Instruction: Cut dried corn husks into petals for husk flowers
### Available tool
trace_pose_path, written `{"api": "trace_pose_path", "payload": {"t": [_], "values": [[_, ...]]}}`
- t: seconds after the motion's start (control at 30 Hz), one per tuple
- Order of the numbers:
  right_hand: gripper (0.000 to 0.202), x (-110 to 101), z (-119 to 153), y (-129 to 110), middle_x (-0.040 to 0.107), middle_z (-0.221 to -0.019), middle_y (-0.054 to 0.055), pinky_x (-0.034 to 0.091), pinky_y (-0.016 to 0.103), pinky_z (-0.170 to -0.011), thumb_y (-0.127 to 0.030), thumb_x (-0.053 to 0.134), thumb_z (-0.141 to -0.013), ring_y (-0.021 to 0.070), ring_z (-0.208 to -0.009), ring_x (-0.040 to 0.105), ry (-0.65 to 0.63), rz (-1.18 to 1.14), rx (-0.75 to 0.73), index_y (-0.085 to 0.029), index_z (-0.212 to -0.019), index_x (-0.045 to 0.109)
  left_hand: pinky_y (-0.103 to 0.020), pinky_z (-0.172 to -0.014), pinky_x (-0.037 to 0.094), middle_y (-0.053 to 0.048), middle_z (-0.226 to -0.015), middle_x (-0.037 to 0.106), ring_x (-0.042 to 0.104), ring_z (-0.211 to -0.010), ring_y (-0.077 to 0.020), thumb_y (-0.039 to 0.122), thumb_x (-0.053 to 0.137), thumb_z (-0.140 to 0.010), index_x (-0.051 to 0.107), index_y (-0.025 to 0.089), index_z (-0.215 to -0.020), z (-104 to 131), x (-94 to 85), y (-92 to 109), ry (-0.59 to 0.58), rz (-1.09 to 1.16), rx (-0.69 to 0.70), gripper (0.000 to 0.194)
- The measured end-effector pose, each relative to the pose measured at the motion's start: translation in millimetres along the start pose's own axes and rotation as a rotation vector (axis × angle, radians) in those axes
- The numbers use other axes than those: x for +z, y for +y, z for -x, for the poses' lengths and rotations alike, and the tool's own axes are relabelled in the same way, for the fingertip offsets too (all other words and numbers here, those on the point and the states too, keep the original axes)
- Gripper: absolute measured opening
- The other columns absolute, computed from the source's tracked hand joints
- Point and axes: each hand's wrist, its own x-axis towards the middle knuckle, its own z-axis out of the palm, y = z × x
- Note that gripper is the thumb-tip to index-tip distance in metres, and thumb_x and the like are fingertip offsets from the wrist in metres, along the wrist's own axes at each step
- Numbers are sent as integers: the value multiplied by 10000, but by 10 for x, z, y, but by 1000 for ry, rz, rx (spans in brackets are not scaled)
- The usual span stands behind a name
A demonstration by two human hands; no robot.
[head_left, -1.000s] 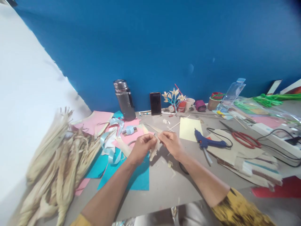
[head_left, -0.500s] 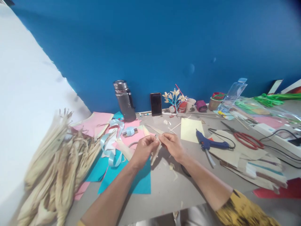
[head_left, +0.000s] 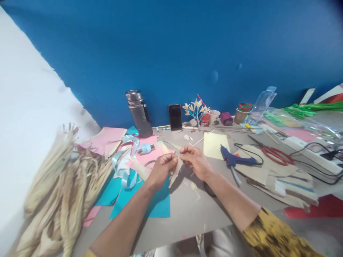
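Between my two hands, at the middle of the table, is a small pale piece of dried husk (head_left: pixel 175 173), its pointed end hanging down. My left hand (head_left: pixel 162 167) pinches it from the left. My right hand (head_left: pixel 195 161) has its fingers bent and pressed together at the husk's upper right edge. Blue-green paper (head_left: pixel 158 205) and pink paper (head_left: pixel 142 159) lie beneath and beside my left hand. A blue glue gun (head_left: pixel 237 159) rests to the right of my right hand, near a yellow sheet (head_left: pixel 215 145).
Dried husks (head_left: pixel 64 192) are heaped at the left. Along the blue wall stand a flask (head_left: pixel 139 116), a phone (head_left: pixel 175 117), husk flowers (head_left: pixel 197 109) and cups. Red-handled scissors (head_left: pixel 277 155), gloves (head_left: pixel 284 182) and a power strip (head_left: pixel 313 155) lie right.
The husk piece shows more broadly between my hands, and my right hand's fingers have shifted on it. The whole view has moved slightly, so things appear a little further left.
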Motion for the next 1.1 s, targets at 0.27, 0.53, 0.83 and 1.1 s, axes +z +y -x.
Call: {"api": "trace_pose_path", "payload": {"t": [0.27,0.53,0.83,1.1], "values": [[287,-19,-12,4,423,-519,-94,163,206,-432,-285,762,-585,61,-457,314,20,-60,-8,-185,-785,582,-227,-507,358,-20,-606,640,533,-500,-112,430,768,-714,581,164,-754,46,43,67,-25,-6,-57,327],[385,-62,5,10,555,-640,-34,206,195,-435,-472,793,-672,69,-499,419,-63,-22,15,-175,-853,628,-213,-450,265,-10,-536,614,453,-424,-81,337,754,-682,576,165,-665,47,25,108,-36,-26,-94,248],[350,-165,-23,-66,522,-569,-58,114,151,-413,-309,859,-619,4,-424,209,-322,-265,292,-144,-759,584,-210,-432,233,-17,-608,649,403,-416,-53,421,810,-673,591,153,-703,64,-46,148,-212,-52,-67,348],[438,-167,16,-78,551,-619,-44,165,166,-421,-459,837,-654,50,-471,334,-283,-133,156,-177,-895,605,-211,-468,297,-27,-607,645,544,-510,-112,363,786,-695,581,157,-703,47,-73,129,-156,-22,-73,290]]}}
